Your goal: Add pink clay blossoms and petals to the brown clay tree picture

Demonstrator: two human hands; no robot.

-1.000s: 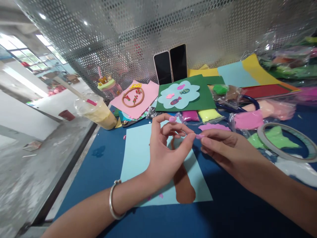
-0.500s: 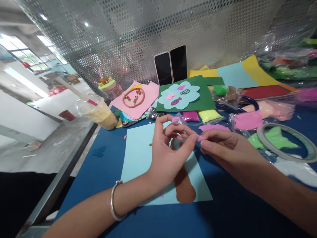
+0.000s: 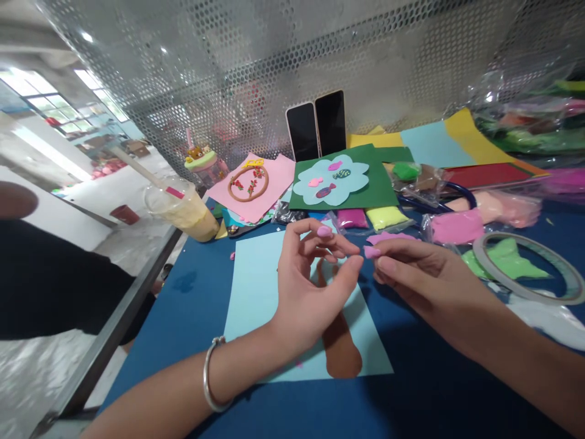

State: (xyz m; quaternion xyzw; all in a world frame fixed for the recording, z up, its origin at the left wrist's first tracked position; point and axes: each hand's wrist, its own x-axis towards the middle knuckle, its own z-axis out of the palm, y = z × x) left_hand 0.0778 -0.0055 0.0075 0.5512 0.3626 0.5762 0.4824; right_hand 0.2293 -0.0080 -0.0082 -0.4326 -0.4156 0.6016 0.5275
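A silver bangle (image 3: 209, 375) is circling my left wrist, near the near-left corner of the light-blue sheet (image 3: 253, 274), which is lying on the blue tabletop (image 3: 171, 335). On this sheet, toward its near right corner, a brown trunk-shaped piece (image 3: 342, 353) is lying partly hidden under my left hand (image 3: 304, 292). I'm arching that hand over the sheet, thumb and fingers curving slightly apart with nothing gripped between them, while a pink blob (image 3: 325, 231) is sitting on the index fingertip. With my right hand (image 3: 425, 274) I'm pinching a small pink clay piece (image 3: 372, 252) just right of the sheet's far half.

Farther right of the sheet, a roll of tape (image 3: 568, 271) is resting partly over a light-green clay packet (image 3: 514, 259). Left of the sheet's far end, a plastic cup (image 3: 194, 216) is leaning. Just beyond the sheet, magenta (image 3: 351, 218) and yellow (image 3: 386, 217) packets are lying; behind them a dark-green card (image 3: 384, 186) is bearing a pale-blue flower cutout (image 3: 345, 191). Farthest beyond the sheet, two phones (image 3: 303, 131) are standing before a perforated metal panel (image 3: 388, 79).
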